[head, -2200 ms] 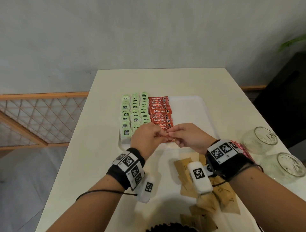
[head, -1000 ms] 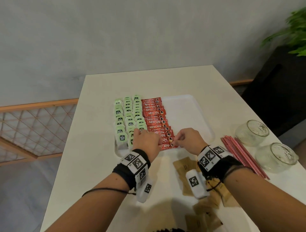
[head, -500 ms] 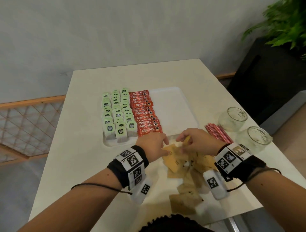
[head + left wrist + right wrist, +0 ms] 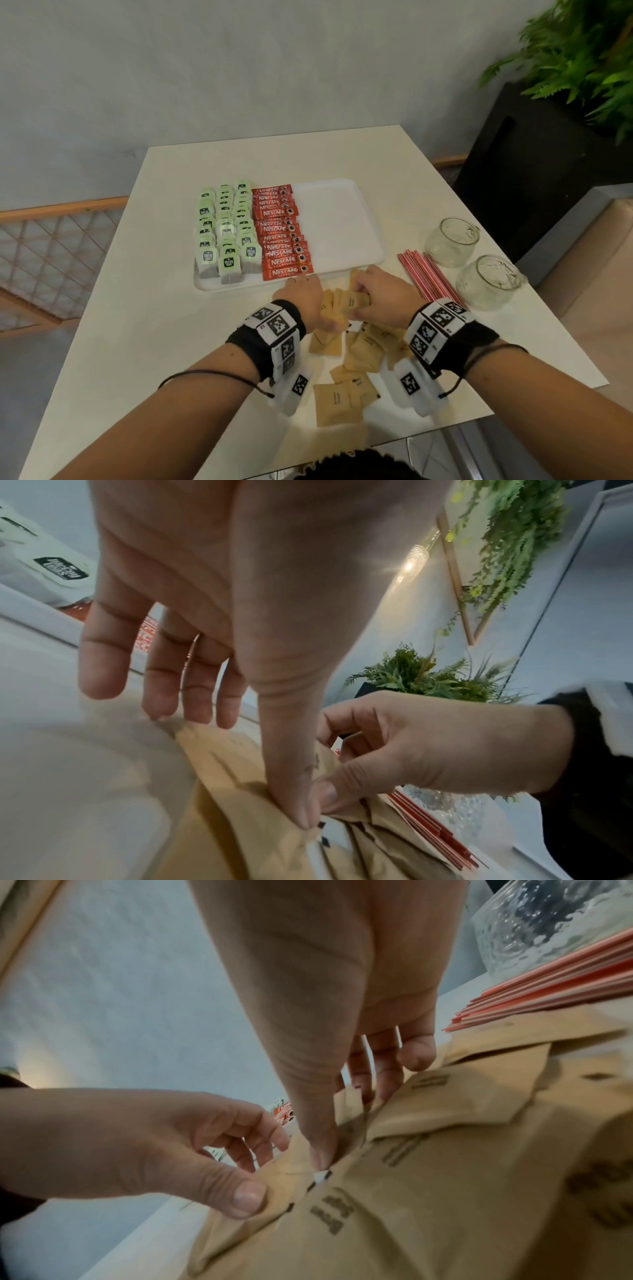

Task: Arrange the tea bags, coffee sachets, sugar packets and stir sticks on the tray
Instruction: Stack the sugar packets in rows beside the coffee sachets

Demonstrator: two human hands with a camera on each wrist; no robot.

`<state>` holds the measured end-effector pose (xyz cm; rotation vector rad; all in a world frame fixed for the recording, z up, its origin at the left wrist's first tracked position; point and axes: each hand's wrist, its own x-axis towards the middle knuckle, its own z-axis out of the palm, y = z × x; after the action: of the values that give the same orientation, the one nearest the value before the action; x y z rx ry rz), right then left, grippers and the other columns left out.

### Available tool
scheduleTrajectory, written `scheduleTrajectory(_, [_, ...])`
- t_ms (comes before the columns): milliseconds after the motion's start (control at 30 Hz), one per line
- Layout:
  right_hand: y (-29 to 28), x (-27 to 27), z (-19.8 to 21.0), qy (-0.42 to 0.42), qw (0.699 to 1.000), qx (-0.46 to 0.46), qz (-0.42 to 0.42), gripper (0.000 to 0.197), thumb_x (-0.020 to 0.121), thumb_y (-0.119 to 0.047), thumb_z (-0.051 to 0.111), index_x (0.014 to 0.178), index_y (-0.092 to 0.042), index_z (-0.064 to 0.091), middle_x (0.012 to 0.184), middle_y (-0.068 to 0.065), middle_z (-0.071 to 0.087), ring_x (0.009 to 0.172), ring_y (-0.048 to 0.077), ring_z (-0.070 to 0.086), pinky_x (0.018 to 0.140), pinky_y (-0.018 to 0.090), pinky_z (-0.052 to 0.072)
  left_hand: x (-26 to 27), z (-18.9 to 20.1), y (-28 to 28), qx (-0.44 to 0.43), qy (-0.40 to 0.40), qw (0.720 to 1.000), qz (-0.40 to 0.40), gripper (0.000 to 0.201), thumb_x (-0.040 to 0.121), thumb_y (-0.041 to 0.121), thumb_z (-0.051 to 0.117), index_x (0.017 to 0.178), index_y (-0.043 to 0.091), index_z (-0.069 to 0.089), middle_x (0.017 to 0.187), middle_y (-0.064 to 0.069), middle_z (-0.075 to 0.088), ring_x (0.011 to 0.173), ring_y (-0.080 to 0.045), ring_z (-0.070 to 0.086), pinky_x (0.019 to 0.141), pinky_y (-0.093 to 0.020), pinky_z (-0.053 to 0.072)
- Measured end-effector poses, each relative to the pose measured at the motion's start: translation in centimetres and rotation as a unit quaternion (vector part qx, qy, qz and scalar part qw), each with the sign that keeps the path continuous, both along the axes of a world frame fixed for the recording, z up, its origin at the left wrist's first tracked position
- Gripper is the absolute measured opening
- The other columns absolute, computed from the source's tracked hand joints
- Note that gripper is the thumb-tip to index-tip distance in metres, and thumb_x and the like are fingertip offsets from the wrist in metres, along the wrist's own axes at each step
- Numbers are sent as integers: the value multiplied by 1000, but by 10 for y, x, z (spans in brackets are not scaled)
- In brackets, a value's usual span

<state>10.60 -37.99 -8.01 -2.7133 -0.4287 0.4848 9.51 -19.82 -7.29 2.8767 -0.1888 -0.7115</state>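
On the white tray [image 4: 342, 222], green tea bags [image 4: 226, 233] fill the left and red coffee sachets [image 4: 282, 236] form a column beside them; its right part is bare. Brown sugar packets [image 4: 363, 353] lie heaped on the table before the tray. Both hands work at the heap's far end. My left hand [image 4: 318, 308] pinches a packet [image 4: 240, 764] between thumb and fingertips. My right hand [image 4: 363, 294] grips a few packets [image 4: 445, 1096], thumb against fingers. Red stir sticks [image 4: 428, 277] lie to the right of the hands.
Two glass cups [image 4: 452, 240] [image 4: 486, 281] stand right of the stir sticks near the table's right edge. A dark planter with a green plant [image 4: 575, 61] is beyond that edge. A wooden lattice rail [image 4: 51, 246] runs to the left.
Both hands have left the front of the coffee sachet column and drawn back to the sugar packet heap, where they now take hold of packets. The head view has swung right.
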Motion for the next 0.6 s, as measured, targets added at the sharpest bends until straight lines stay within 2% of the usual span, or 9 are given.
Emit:
scheduleTrajectory(67, [0,-1,0,-4,1000,20,-1,27,80,-38,71,91,-24,50,91,-7,47,83,17,53,67,29,38,1,0,1,1,20,1000,9,96,66,67,74,135,9,42,136,-11,41,124,-28,41,103,-43,43])
scheduleTrajectory(133, [-2,-2,0,0,997,72,-14,17,87,-32,66,87,-19,54,84,-7,53,80,18,56,66,29,40,3,-3,3,-10,32,999,19,91,66,66,75,131,10,46,132,-10,40,119,-27,44,100,-40,44])
scheduleTrajectory(200, [-7,-4,2,2,993,112,-35,14,93,-30,61,89,-16,60,79,-7,58,75,15,56,63,26,40,3,-6,5,-58,41,997,28,76,69,58,78,122,11,50,124,-7,48,106,-24,53,89,-34,49])
scheduleTrajectory(267, [-12,-7,7,5,989,141,-49,12,93,-30,62,85,-22,61,74,-8,58,68,10,53,59,23,38,2,-9,7,-117,41,991,39,61,75,47,79,118,16,48,114,-3,57,97,-20,57,79,-30,47])
scheduleTrajectory(333, [-18,-8,10,10,982,175,-62,14,88,-32,69,78,-28,59,77,-7,61,72,10,57,63,23,42,-1,-9,10,-154,32,986,59,54,80,39,76,120,21,45,106,3,55,95,-17,56,77,-29,45])
scheduleTrajectory(400, [-24,-9,14,16,977,196,-77,17,80,-35,76,80,-24,63,86,-2,67,79,11,61,72,26,48,1,-9,14,-183,11,979,87,44,84,34,73,118,19,50,104,4,56,92,-15,55,74,-26,42])
scheduleTrajectory(467, [-25,-12,19,44,969,232,-75,22,77,-33,80,83,-17,67,90,0,69,77,8,62,74,25,48,3,-6,20,-208,-16,971,112,27,86,29,70,106,16,57,99,0,61,85,-15,56,65,-24,40])
scheduleTrajectory(533, [-21,-16,24,62,958,271,-67,16,77,-29,80,82,-19,69,92,-4,70,84,7,63,76,19,46,4,0,24,-235,-42,963,123,19,88,29,68,96,15,59,94,-3,62,82,-18,57,62,-25,40])
scheduleTrajectory(600, [-14,-19,26,73,946,309,-63,9,81,-25,77,81,-25,68,100,-8,70,95,4,64,80,15,46,1,7,25,-280,-54,951,117,17,87,29,69,92,14,60,92,-5,65,83,-23,61,66,-31,47])
